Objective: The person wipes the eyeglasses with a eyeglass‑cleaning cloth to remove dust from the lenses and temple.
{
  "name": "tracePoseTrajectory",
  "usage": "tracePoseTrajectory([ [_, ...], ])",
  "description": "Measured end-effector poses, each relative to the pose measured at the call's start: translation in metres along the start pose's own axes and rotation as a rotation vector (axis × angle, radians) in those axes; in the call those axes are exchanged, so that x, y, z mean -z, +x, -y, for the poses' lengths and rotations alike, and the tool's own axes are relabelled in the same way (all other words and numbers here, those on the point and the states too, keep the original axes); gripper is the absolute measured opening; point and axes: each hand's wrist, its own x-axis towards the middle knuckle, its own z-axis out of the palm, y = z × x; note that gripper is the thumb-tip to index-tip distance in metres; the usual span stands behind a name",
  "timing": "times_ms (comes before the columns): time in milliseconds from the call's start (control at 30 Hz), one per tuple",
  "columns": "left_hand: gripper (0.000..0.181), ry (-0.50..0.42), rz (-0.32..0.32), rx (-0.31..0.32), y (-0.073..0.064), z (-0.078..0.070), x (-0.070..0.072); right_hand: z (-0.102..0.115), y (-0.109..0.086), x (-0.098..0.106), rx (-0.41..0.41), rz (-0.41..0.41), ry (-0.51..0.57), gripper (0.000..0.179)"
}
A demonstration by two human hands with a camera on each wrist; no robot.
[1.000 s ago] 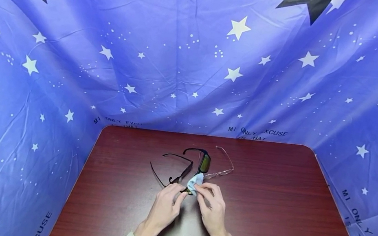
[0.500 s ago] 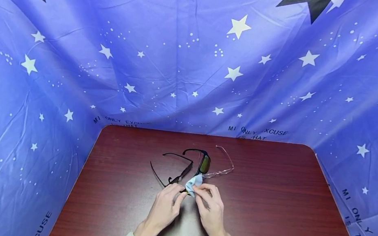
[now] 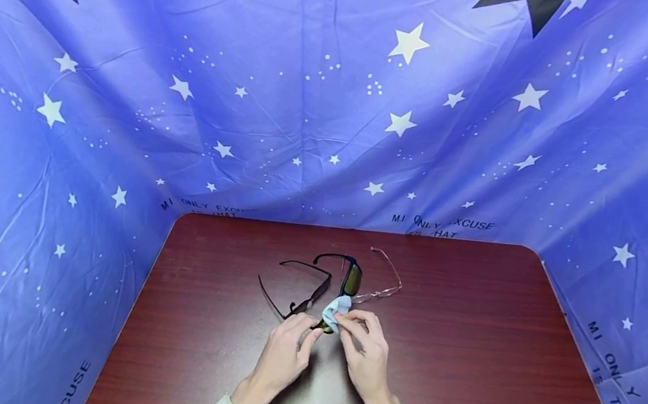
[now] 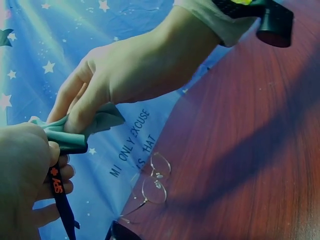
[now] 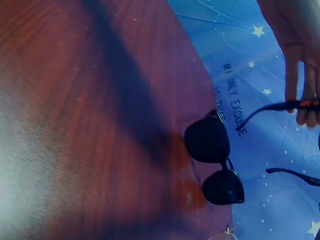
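Note:
In the head view my left hand (image 3: 281,358) holds black sunglasses (image 3: 352,281) with yellow-green lenses by their near end. A dark arm of these sunglasses (image 4: 58,192), lettered in orange, shows in the left wrist view beside the left fingers. My right hand (image 3: 365,364) pinches a light blue cloth (image 3: 335,311) between thumb and fingers and presses it on the nearer lens, mostly covering it. Both hands nearly meet there. The right wrist view shows part of the left hand (image 5: 302,55), but the cloth lies outside it.
A second pair of black sunglasses (image 5: 207,140) lies on the dark red table (image 3: 463,365), arms spread, just left of the held pair. Clear thin-framed glasses (image 4: 154,190) lie behind to the right. A blue star-patterned curtain (image 3: 316,88) surrounds the table's far side and sides.
The right hand and cloth shift slightly left and down over the lens, then back right and up. The left hand keeps its grip and hardly moves.

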Motion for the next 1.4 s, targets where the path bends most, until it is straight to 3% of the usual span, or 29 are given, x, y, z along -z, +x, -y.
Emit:
tracePoseTrajectory([
  [333, 0.006, -0.004, 0.014, 0.012, 0.001, -0.001, 0.003, -0.001, 0.003, 0.004, -0.060, 0.019, -0.014, 0.035],
  [633, 0.011, 0.021, 0.008, 0.016, 0.002, 0.000, 0.000, 0.006, -0.011, -0.001, -0.006, 0.074, 0.081, 0.036],
  [833, 0.005, -0.005, 0.014, 0.017, 0.001, 0.000, 0.003, 0.002, -0.004, 0.000, -0.005, 0.038, 0.041, 0.037],
  [1067, 0.010, -0.032, 0.030, 0.025, -0.002, 0.000, 0.003, -0.005, 0.007, 0.004, -0.023, -0.006, -0.003, 0.037],
  [1400, 0.012, 0.014, 0.022, 0.021, -0.002, 0.002, 0.003, 0.006, -0.012, -0.004, -0.014, 0.070, 0.071, 0.037],
])
